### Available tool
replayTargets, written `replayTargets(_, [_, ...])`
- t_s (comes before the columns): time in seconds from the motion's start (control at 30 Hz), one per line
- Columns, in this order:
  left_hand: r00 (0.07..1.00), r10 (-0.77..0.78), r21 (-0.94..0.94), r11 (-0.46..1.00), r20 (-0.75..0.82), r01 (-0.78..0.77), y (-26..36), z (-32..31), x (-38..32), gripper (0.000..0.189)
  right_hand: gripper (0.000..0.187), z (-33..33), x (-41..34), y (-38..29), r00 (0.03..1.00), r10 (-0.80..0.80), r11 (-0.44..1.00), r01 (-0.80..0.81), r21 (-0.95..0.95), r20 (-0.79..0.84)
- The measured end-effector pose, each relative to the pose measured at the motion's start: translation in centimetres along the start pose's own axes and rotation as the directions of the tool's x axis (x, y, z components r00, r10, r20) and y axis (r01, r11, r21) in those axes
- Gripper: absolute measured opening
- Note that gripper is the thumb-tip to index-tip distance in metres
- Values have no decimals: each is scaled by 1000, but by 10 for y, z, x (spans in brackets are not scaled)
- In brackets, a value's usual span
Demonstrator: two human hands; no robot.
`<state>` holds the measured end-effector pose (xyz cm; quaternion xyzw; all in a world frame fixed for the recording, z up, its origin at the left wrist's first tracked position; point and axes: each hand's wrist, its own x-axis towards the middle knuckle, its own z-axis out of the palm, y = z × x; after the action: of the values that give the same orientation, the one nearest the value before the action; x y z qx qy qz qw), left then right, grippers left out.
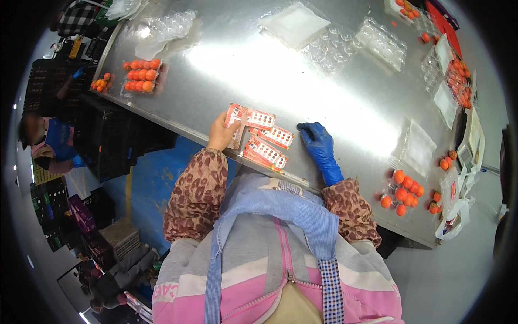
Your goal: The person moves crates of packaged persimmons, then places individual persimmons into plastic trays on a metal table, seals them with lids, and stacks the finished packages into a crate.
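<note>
Bare, my left hand (221, 131) grips a printed card (235, 139) at the near edge of the steel table (194, 89). Beside it lie several red and white printed cards (265, 154), loosely fanned and partly overlapping. To their right my right hand (317, 141), in a blue glove, rests on the table with its fingers curled; it touches no card. Whether its fingers are fully closed is hard to tell. Orange-red tomato-like fruits (141, 75) stand in rows in a clear tray at the left, and more such fruits (401, 194) lie at the right.
Clear plastic trays (380, 42) and white packets (297, 24) lie along the far side. Another white packet (419, 146) is at the right, near a scale (469, 150) and plastic bags. Black crates (101, 137) stand left of the table, with a co-worker (56, 137) beyond.
</note>
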<state>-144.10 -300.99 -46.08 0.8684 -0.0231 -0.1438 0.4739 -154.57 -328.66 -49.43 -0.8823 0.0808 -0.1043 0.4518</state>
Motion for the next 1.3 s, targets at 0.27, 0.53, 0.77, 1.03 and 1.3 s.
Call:
replayTargets(0.27, [991, -53, -9, 999, 119, 54, 2, 3, -3, 36, 19, 30, 35, -36, 850, -452, 842, 507, -183, 269])
replayTargets(0.53, [923, 217, 236, 924, 319, -299, 48, 11, -22, 36, 20, 28, 40, -13, 941, -304, 929, 257, 268, 150])
replayTargets(0.77, [679, 386, 469, 509, 625, -721, 62, 74, -17, 38, 17, -28, -2, 36, 990, -36, 972, 67, 226, -136])
replayTargets(1.03, [842, 96, 588, 674, 531, -448, 65, 80, -22, 42, 16, -51, -33, 57, 965, -112, 992, 124, 36, -238])
replayTargets(1.3, [896, 147, 515, 774, 419, -368, 69, 66, -22, 34, 15, -50, -35, 58, 953, -99, 994, 105, 7, -287])
